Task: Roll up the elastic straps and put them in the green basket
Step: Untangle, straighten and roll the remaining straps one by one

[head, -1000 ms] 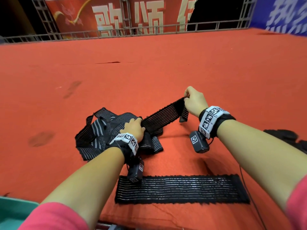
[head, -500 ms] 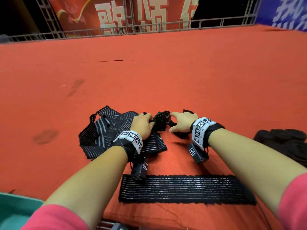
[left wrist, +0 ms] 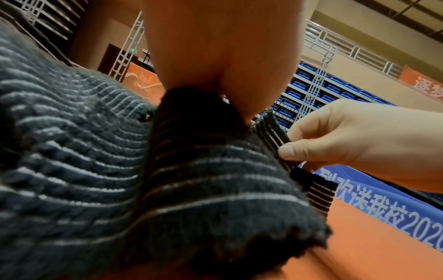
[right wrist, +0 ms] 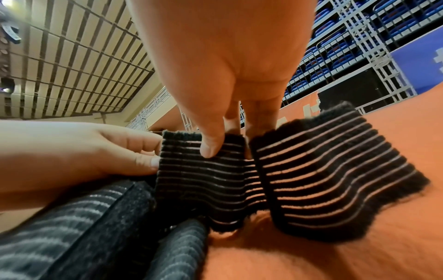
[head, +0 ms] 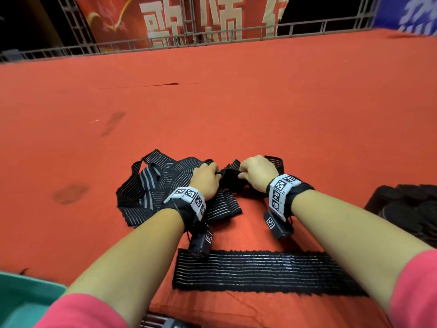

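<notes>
change: right hand [head: 256, 172] had closed in beside left hand [head: 205, 179] | grip: both pinched slackened strap [right wrist: 206, 170] | meaning: rolling likely starting

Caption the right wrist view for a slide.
Right hand and left hand both pinch a folded black elastic strap above the red cloth.

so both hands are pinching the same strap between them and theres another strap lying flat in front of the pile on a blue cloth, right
Not quite: the cloth is red-orange, not blue, as the head view shows. The rest holds: the left hand and right hand pinch the same strap between them, and another strap lies flat on the cloth, on the near side of the pile.
</notes>
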Available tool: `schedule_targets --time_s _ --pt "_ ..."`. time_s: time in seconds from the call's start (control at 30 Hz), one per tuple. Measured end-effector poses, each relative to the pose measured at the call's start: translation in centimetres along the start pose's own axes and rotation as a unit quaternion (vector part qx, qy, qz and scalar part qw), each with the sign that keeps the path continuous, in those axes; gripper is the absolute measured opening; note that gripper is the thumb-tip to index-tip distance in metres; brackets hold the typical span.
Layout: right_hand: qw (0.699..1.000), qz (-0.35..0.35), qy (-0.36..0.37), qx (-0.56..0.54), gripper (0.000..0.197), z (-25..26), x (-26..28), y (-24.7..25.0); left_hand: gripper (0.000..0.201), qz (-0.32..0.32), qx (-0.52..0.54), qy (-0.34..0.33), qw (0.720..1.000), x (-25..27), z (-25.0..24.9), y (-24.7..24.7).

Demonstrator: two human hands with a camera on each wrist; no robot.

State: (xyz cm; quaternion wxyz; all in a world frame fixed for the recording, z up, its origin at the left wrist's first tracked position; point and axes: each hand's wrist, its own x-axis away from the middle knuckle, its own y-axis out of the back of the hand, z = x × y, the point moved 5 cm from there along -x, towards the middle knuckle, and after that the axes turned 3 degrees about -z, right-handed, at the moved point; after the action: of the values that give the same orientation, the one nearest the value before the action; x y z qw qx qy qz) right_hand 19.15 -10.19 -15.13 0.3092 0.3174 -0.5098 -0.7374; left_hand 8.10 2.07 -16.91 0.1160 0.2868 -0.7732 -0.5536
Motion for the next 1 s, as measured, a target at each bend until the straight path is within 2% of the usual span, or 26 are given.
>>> schedule_targets --time_s 0.2,0.33,0.43,0.57,0.67,0.8,0.9,1.0 --pt "0.999 -0.015 -0.019 -0.036 0.013 -1.6 0.2 0.7 0.022 -0.019 0.01 0.045 0.999 -0.7 0.1 0.0" --pt "0.996 -0.029 -0.067 -0.043 0.011 -4.3 0.6 2.1 0.023 -0.037 -0.002 0.093 0.995 -0.9 1.9 0.5" --pt "0.991 -0.062 -0.093 -0.068 0.012 -6.2 1.2 3.9 0.027 -0.029 -0.02 0.104 0.994 -0.9 2.6 0.7" --pt "0.985 -0.102 -0.087 -0.109 0.015 -6.2 1.9 6.3 0.034 -0.006 -0.025 0.101 0.995 -0.1 1.3 1.2" --pt "0.982 -0.114 -0.076 -0.133 0.014 -5.5 2.6 7.5 0.046 -0.019 -0.034 0.072 0.997 0.7 -0.5 2.2" --pt "0.98 -0.116 -0.053 -0.155 0.012 -4.3 4.0 9.2 0.061 -0.028 0.038 -0.018 0.999 1.6 -4.3 4.1" --pt "0.981 -0.11 -0.035 -0.154 0.016 -3.5 5.1 10.3 0.066 -0.03 0.116 -0.105 0.987 2.4 -7.8 5.8" --pt "0.981 -0.108 -0.022 -0.16 0.017 -2.8 6.3 11.4 0.062 -0.003 0.164 -0.144 0.976 3.5 -10.8 6.9"
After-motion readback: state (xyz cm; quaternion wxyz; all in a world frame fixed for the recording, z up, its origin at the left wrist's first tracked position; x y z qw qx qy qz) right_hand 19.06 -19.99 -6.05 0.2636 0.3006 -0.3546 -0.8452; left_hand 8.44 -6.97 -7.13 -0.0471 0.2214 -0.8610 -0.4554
